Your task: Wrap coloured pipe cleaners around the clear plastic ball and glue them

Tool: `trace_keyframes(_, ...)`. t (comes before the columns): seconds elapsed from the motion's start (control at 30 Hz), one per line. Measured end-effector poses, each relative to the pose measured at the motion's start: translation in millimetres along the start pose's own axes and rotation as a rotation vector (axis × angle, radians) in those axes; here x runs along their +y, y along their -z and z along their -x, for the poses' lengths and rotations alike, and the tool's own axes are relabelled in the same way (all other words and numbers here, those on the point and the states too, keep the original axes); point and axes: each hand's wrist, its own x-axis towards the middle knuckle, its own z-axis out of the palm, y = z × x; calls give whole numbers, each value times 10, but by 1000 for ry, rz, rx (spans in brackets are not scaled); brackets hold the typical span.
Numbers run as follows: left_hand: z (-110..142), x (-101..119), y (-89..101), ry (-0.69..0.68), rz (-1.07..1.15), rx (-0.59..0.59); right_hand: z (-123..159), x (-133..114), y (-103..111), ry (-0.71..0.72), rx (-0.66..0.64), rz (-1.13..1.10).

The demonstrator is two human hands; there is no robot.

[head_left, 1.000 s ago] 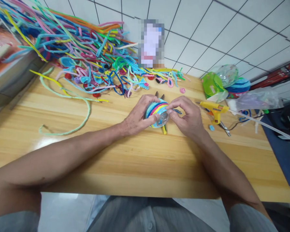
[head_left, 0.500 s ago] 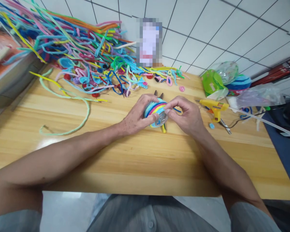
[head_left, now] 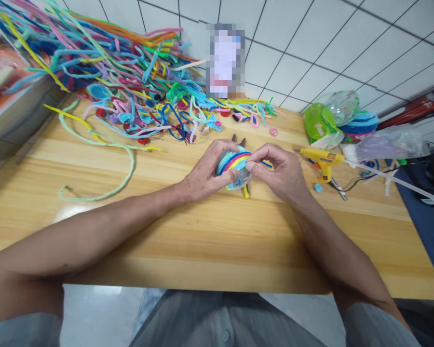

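My left hand point(head_left: 206, 171) is wrapped round a rounded clear plastic piece point(head_left: 242, 179) covered in stripes of coloured pipe cleaner point(head_left: 235, 159): light blue, dark blue, pink and yellow. Its thumb presses the near side, beside the bare clear end, which faces me. At the right edge of the stripes, my right hand point(head_left: 277, 168) has thumb and forefinger pinched together; whatever lies between the fingertips is too small to make out. Beneath the wrapped piece lie pliers, with dark jaws point(head_left: 238, 140) pointing away and a yellow handle point(head_left: 246, 192) towards me.
A big heap of pipe cleaners point(head_left: 130, 72) spreads over the back left. Loose green point(head_left: 133, 168) and yellow strands lie nearer. To the right are a yellow glue gun point(head_left: 321, 161), a pen point(head_left: 338, 188), a green packet point(head_left: 320, 125) and plastic bags. A blurred phone-like screen point(head_left: 226, 62) stands behind.
Both hands stay on the wrapped piece in nearly the same pose. The right fingers have barely moved, and the view has shifted very slightly.
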Motion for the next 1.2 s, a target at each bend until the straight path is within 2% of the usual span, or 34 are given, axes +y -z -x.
trace_keyframes(0.33, -5, 19, 2, -11, -5, -10, 4, -68, -36, -23, 8, 49)
trace_keyframes(0.6, 5, 7, -5, -21, -23, -9, 11, -74, -62, -33, 12, -2)
trace_keyframes(1.2, -8, 61, 12, 62, 54, 3, 22, -120, -96, -47, 13, 27)
